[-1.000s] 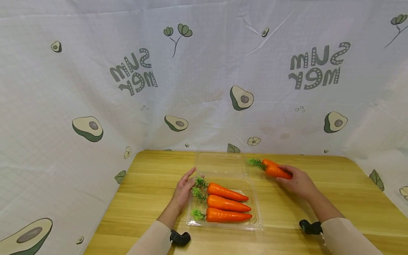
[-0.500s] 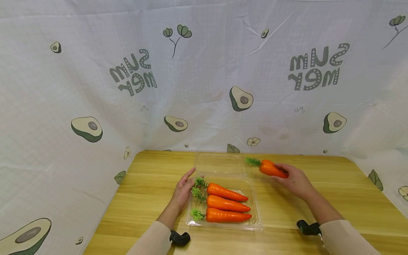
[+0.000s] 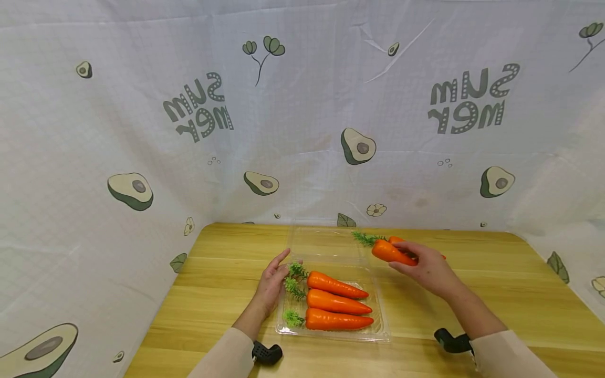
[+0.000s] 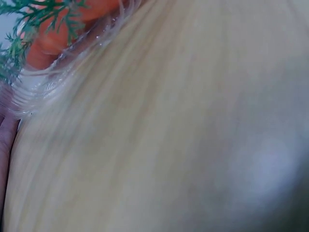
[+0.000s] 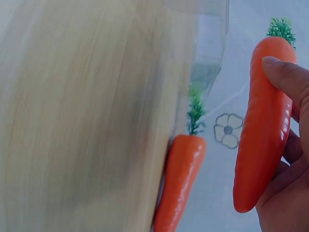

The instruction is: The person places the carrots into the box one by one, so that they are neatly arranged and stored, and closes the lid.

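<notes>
My right hand [image 3: 427, 269] grips an orange carrot [image 3: 391, 252] with a green leafy top, the thumb pressed along its side in the right wrist view. Behind it, partly hidden, a second carrot [image 5: 181, 179] lies on the table. My left hand [image 3: 271, 283] rests against the left side of a clear plastic clamshell box [image 3: 383, 332], its index finger straight. Inside the box lie three carrots [image 3: 338, 301] side by side, leafy tops to the left. Only a sliver of the left hand [image 4: 6, 140] shows in the left wrist view, by the box's rim.
The box's transparent lid [image 3: 326, 242] is folded back flat behind it. A wooden table [image 3: 208, 273] carries everything. Along its back and sides hangs a white cloth [image 3: 302, 131] printed with avocados.
My right hand has moved left with the carrot, toward the lid, drawing it apart from the carrot behind. My left hand and the box have stayed put.
</notes>
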Demonstrator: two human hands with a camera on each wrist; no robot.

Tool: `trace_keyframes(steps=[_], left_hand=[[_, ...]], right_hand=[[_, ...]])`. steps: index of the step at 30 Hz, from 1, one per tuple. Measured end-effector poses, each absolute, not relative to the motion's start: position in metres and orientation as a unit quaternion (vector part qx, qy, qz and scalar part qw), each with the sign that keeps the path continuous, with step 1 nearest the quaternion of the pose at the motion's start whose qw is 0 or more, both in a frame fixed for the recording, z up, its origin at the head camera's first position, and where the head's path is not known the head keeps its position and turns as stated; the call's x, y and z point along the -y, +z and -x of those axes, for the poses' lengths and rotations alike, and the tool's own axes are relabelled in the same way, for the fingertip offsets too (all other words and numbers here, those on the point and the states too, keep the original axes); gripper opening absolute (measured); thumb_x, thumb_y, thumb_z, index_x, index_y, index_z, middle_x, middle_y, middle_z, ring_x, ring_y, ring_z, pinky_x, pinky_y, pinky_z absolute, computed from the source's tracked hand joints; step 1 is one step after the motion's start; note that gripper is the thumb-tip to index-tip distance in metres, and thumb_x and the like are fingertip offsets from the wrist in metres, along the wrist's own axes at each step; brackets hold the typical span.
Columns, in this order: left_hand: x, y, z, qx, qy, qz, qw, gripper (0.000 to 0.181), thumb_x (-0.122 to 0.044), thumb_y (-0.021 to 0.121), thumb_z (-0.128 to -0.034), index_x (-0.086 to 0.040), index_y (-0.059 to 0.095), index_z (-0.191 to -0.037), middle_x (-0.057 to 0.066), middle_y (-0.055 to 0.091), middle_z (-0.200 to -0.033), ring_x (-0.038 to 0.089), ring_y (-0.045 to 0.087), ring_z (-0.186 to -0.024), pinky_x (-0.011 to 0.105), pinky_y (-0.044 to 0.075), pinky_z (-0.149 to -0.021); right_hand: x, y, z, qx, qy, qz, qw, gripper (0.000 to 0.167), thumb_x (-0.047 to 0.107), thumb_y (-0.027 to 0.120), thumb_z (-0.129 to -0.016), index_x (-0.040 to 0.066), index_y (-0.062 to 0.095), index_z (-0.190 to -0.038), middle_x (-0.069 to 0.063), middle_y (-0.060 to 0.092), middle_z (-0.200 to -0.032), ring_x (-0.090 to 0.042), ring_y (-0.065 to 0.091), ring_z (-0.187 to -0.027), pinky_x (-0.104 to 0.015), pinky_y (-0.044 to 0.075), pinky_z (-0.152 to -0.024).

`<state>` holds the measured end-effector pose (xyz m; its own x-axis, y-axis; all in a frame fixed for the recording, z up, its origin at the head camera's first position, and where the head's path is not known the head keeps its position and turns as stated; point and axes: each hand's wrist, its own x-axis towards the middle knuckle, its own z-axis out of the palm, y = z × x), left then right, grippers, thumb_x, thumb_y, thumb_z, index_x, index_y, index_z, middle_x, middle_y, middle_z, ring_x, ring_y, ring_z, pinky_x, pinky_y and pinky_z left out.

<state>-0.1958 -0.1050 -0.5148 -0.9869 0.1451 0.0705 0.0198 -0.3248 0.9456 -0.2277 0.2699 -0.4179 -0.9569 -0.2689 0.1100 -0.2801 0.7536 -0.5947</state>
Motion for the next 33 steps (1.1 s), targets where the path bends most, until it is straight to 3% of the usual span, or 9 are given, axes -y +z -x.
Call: trace_keyframes(steps=[7, 12, 18, 23, 28, 30, 33], left_hand=[[0.104, -0.514, 0.196, -0.579, 0.812, -0.058, 0.039, 0.059, -0.007, 0.044, -0.1051, -0.002, 0.025, -0.161, -0.007, 0.075, -0.118, 0.002, 0.065, -0.107, 0.017, 0.052, -0.095], [0.104, -0.514, 0.197, -0.578, 0.813, -0.057, 0.035, 0.059, -0.007, 0.045, -0.1048, -0.001, 0.026, -0.16, -0.011, 0.075, -0.111, 0.002, 0.066, -0.104, 0.015, 0.051, -0.092], [0.105, -0.516, 0.196, -0.578, 0.813, -0.067, 0.037, 0.059, -0.005, 0.043, -0.1047, 0.0, 0.024, -0.161, -0.005, 0.075, -0.119, 0.003, 0.065, -0.109, 0.017, 0.051, -0.097], [0.106, -0.516, 0.196, -0.58, 0.811, -0.065, 0.041, 0.059, -0.006, 0.043, -0.1048, -0.001, 0.024, -0.161, -0.005, 0.074, -0.122, 0.002, 0.063, -0.113, 0.016, 0.048, -0.101], [0.106, -0.515, 0.197, -0.587, 0.807, -0.059, 0.033, 0.059, -0.006, 0.045, -0.1043, 0.001, 0.026, -0.16, -0.011, 0.074, -0.11, 0.002, 0.063, -0.103, 0.014, 0.049, -0.092], [0.106, -0.514, 0.197, -0.589, 0.806, -0.053, 0.031, 0.059, -0.007, 0.046, -0.1043, 0.0, 0.028, -0.16, -0.007, 0.075, -0.111, 0.002, 0.062, -0.1, 0.014, 0.048, -0.089], [0.105, -0.514, 0.196, -0.595, 0.802, -0.047, 0.026, 0.057, -0.008, 0.047, -0.1045, -0.001, 0.03, -0.159, 0.009, 0.073, -0.122, 0.003, 0.063, -0.102, 0.014, 0.049, -0.09]], right_hand=[[-0.258, -0.414, 0.219, 0.926, 0.324, -0.193, 0.025, 0.052, 0.032, 0.08, -0.089, 0.007, 0.066, -0.132, -0.011, 0.07, -0.113, -0.021, 0.063, -0.094, -0.024, 0.055, -0.073], [-0.249, -0.415, 0.214, 0.92, 0.325, -0.216, 0.028, 0.049, 0.03, 0.081, -0.088, 0.01, 0.068, -0.13, -0.005, 0.069, -0.108, -0.019, 0.062, -0.091, -0.024, 0.055, -0.071], [-0.237, -0.415, 0.207, 0.913, 0.329, -0.238, 0.036, 0.047, 0.033, 0.082, -0.087, 0.013, 0.069, -0.128, 0.002, 0.069, -0.105, -0.014, 0.062, -0.089, -0.023, 0.055, -0.07], [-0.227, -0.416, 0.202, 0.904, 0.353, -0.24, 0.003, 0.048, 0.037, 0.081, -0.087, 0.014, 0.069, -0.127, 0.003, 0.069, -0.104, -0.013, 0.062, -0.09, -0.023, 0.056, -0.072], [-0.217, -0.419, 0.2, 0.891, 0.377, -0.25, -0.03, 0.05, 0.037, 0.081, -0.087, 0.011, 0.069, -0.128, 0.0, 0.071, -0.109, -0.016, 0.065, -0.092, -0.024, 0.058, -0.073], [-0.214, -0.42, 0.198, 0.887, 0.379, -0.26, -0.037, 0.05, 0.037, 0.08, -0.087, 0.011, 0.069, -0.128, -0.001, 0.072, -0.111, -0.015, 0.066, -0.092, -0.024, 0.058, -0.074], [-0.209, -0.423, 0.195, 0.883, 0.38, -0.271, -0.053, 0.05, 0.04, 0.079, -0.088, 0.013, 0.068, -0.129, 0.0, 0.072, -0.113, -0.012, 0.065, -0.093, -0.024, 0.058, -0.075]])
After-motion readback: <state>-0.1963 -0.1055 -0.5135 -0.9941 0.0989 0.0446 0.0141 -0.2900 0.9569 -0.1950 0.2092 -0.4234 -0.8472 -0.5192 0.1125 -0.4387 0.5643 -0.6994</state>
